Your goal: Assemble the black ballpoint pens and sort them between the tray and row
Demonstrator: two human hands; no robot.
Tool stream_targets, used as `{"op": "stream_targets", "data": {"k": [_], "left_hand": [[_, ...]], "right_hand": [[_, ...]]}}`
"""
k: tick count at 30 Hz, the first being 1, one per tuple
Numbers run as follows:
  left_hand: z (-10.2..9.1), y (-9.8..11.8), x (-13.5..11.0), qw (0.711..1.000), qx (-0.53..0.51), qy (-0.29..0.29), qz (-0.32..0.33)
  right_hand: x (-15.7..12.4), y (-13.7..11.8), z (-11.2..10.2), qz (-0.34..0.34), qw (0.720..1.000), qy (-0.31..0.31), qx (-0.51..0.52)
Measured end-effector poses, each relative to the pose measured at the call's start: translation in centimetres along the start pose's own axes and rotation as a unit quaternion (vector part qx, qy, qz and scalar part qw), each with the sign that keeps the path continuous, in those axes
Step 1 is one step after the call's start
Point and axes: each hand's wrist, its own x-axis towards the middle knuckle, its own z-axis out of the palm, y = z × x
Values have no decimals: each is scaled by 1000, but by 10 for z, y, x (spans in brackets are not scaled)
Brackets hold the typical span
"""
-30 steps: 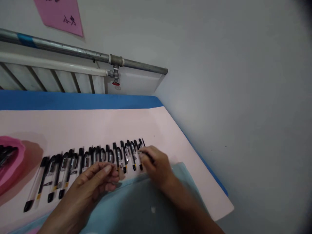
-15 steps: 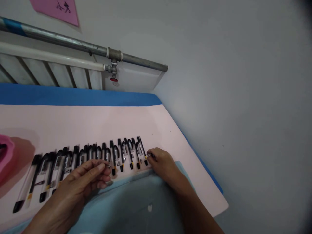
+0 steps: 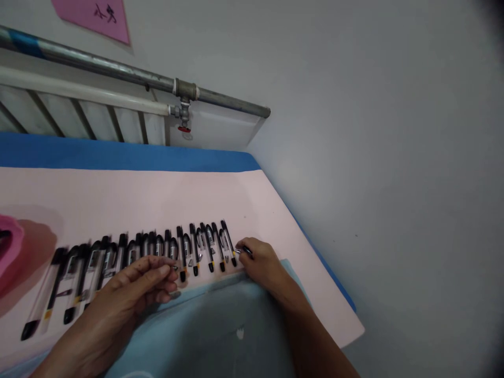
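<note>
A row of clear pen barrels with black ends and black refills (image 3: 181,254) lies across the pink table top, with black pen caps (image 3: 174,249) between them. Several small silver cone-shaped pen tips (image 3: 200,258) are scattered among these parts. In front of the row, my left hand (image 3: 145,283) pinches a tiny metal pen tip (image 3: 175,268) between thumb and forefinger. At the row's right end, my right hand (image 3: 262,262) is closed around a small black and silver pen part (image 3: 247,251), mostly covered by the fingers.
At the left edge stands a pink container (image 3: 13,247) with something black inside. Light blue cloth (image 3: 220,331) covers the near edge, below my hands. A metal pipe with a valve (image 3: 184,113) and a radiator (image 3: 59,110) run behind the table; a grey wall (image 3: 374,157) borders the right.
Both hands keep nearly the same places and grips. Slightly more of the silver end shows by my right fingers, and the view has shifted a little.
</note>
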Motion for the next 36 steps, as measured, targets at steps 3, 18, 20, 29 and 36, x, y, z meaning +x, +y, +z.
{"op": "stream_targets", "data": {"k": [3, 18, 20, 29, 36], "left_hand": [[-1, 0, 1, 1000, -1, 0, 0], [-2, -3, 3, 1000, 4, -9, 5], [-4, -4, 4, 1000, 5, -12, 5], [-5, -3, 5, 1000, 10, -16, 9], [-16, 5, 10, 998, -6, 36, 41]], "right_hand": [[1, 1, 0, 22, 999, 23, 20], [23, 7, 8, 2, 994, 76, 77], [23, 7, 8, 7, 995, 75, 60], [23, 4, 6, 16, 999, 41, 26], [14, 9, -2, 54, 997, 57, 8]]}}
